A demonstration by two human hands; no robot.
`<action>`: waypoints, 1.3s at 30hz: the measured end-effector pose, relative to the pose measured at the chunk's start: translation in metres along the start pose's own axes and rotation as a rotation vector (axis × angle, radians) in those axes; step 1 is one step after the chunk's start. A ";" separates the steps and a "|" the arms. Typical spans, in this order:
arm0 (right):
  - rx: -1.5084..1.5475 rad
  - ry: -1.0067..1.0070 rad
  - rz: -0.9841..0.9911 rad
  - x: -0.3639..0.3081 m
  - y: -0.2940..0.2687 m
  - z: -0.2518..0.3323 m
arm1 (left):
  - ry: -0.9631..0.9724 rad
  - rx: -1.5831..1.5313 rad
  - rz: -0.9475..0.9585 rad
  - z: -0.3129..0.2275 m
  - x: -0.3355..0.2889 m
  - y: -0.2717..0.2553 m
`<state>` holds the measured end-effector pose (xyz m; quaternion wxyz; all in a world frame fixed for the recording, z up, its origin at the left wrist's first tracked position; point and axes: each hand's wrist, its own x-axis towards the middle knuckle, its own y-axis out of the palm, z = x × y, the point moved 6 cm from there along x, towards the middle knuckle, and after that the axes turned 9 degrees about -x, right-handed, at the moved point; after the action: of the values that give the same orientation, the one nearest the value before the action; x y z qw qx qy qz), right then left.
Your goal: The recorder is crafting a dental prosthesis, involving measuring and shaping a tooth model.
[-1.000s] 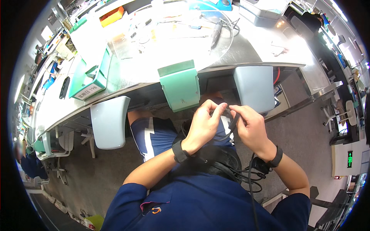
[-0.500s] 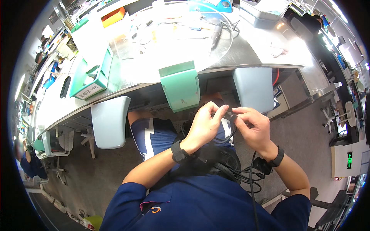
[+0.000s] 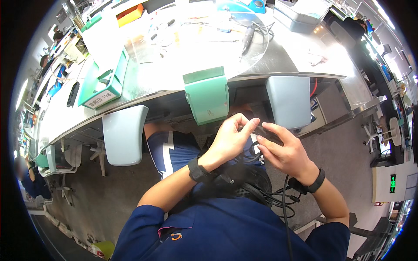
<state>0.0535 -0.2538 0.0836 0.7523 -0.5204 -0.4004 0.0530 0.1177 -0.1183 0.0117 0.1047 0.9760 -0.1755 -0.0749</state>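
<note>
Over my lap, my left hand (image 3: 233, 137) is closed in a pinch, thumb against index finger, on a thin dark cable (image 3: 251, 153) that loops down beneath the fingers. My right hand (image 3: 286, 150) is just beside it, thumb and index finger apart, with nothing plain between them. The cable's small end near the fingertips is too dark to make out. Both wrists wear black bands. More black cables (image 3: 270, 198) lie bundled at my waist by the right forearm.
Ahead is a metal workbench (image 3: 278, 61) with a green padded rest (image 3: 207, 98) flanked by grey-blue rests, left (image 3: 124, 135) and right (image 3: 288, 102). On it are a green bin (image 3: 117, 82), an orange box (image 3: 129, 15), a dark handheld tool (image 3: 248, 38) and a grey tray (image 3: 296, 19).
My right thumb and index finger have spread apart, off the dark cable piece they pinched before. The left hand keeps its pinch almost in place. The view has shifted slightly.
</note>
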 end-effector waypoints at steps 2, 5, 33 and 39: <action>0.088 0.063 0.012 -0.002 0.000 -0.005 | -0.053 -0.053 0.080 -0.003 -0.004 0.005; 0.280 0.347 0.033 -0.003 0.002 -0.013 | -0.073 -0.253 0.156 -0.001 -0.009 0.005; 0.405 0.532 0.262 -0.006 0.004 -0.042 | 0.151 0.045 0.242 -0.006 -0.018 -0.001; 0.299 0.581 0.248 -0.010 0.004 -0.050 | 0.172 0.286 0.446 -0.024 -0.024 0.010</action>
<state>0.0814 -0.2941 0.0683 0.8906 -0.4425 -0.0911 0.0514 0.0966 -0.1144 0.0402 -0.0057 0.9210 -0.3851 0.0588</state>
